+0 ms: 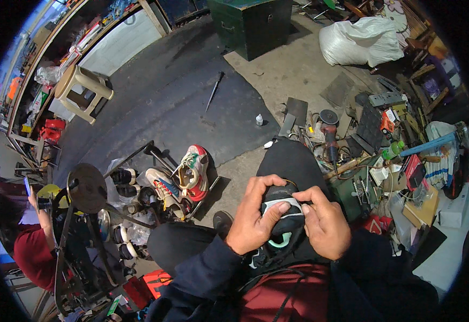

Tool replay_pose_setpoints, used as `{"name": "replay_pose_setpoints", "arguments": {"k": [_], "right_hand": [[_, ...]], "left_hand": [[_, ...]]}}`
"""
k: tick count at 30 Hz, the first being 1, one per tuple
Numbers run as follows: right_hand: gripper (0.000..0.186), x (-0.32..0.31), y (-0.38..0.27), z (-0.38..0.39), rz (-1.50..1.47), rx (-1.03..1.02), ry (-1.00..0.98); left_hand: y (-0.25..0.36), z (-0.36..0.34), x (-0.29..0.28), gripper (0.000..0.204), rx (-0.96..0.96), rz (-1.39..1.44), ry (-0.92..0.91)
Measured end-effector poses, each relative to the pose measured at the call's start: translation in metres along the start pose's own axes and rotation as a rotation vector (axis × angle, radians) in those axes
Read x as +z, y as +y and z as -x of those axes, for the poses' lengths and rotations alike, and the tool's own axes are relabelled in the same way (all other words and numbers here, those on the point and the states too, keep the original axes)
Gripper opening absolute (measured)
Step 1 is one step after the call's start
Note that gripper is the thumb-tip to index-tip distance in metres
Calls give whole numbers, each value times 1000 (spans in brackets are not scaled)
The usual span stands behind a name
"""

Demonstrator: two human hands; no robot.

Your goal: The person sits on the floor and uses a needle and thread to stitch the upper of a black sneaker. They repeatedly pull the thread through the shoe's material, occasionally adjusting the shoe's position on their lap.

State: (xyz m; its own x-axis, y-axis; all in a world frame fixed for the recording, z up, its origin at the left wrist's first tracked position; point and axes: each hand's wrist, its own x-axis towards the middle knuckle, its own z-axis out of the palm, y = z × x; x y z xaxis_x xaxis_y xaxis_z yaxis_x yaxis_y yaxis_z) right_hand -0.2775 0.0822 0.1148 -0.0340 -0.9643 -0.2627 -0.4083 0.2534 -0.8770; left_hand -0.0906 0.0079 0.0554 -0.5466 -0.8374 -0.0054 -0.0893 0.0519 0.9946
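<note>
In my lap I have a dark shoe (292, 221) with a pale grey band and a mint-green part near its opening. My left hand (258, 214) wraps around its left side, thumb pressed on the grey band. On the opposite side, my right hand (325, 222) pinches the edge of the band with thumb and finger. Whether something thin sits in that pinch cannot be made out. The shoe's underside is hidden by my hands and legs.
Red, white and green sneakers (193, 174) stand on a rack left of my knees, beside a round-topped metal stand (87, 188). An angle grinder (330, 137) lies among cluttered tools on the right. Ahead are a small white bottle (259, 119) and a green chest (251, 29). Someone in red (33, 252) holds a phone.
</note>
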Motion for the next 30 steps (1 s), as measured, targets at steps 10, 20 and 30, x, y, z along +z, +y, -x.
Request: {"name": "replay_pose_setpoints", "arguments": {"k": [10, 20, 30], "right_hand": [[20, 10, 15, -1, 58, -126, 106], [13, -24, 12, -36, 197, -305, -140], [15, -38, 17, -48, 166, -332, -241]], "left_hand": [[3, 0, -1, 42, 29, -98, -5], [-3, -2, -6, 43, 35, -81, -45], [-9, -6, -13, 42, -39, 111, -105]]}}
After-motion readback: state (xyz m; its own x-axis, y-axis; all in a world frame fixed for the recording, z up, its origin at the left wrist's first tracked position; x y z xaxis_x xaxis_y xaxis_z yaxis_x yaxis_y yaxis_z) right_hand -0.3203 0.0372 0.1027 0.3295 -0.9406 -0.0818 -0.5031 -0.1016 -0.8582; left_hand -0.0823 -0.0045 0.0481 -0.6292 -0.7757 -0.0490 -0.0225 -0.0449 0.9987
